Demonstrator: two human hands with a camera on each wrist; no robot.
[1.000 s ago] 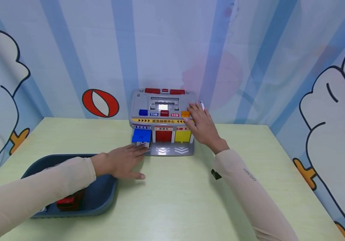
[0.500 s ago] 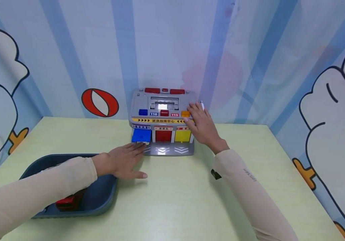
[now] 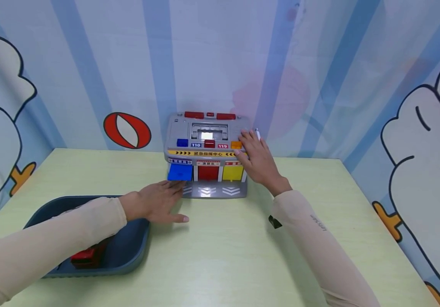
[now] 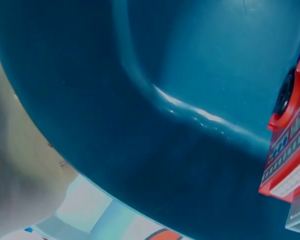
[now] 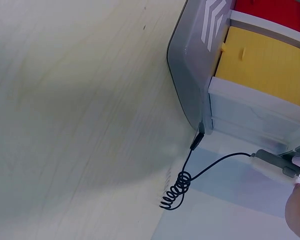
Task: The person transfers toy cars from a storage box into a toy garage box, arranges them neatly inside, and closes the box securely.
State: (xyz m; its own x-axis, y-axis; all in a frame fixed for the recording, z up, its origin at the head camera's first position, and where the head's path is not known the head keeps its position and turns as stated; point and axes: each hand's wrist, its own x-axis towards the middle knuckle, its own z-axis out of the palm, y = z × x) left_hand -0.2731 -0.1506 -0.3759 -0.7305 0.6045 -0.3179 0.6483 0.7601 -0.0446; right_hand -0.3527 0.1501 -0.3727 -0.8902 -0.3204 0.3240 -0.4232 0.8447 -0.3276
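Observation:
A grey toy rescue station [image 3: 181,128] stands at the back of the table, with a blue door [image 3: 180,172], a red door [image 3: 208,172] and a yellow door [image 3: 233,172]. The blue one is tipped outward. My left hand [image 3: 158,202] reaches flat, palm down, its fingertips right under that door's lower edge and partly hidden by it. On the station's right roof corner rests my right hand [image 3: 261,162], fingers extended beside the orange button [image 3: 236,145]. The right wrist view shows the yellow door [image 5: 265,65] and the station's side close up.
A dark blue tray [image 3: 139,260] sits at front left, beneath my left forearm. In it lies a red toy fire truck [image 4: 290,145]. A coiled black cord [image 5: 177,187] runs from the station to a white handset [image 5: 275,170]. A striped curtain [image 3: 220,64] hangs behind the table.
My left fingers have moved slightly forward toward the station. The small white-fronted toy vehicle seen under the blue door earlier has gone out of sight inside. My right hand has stayed put.

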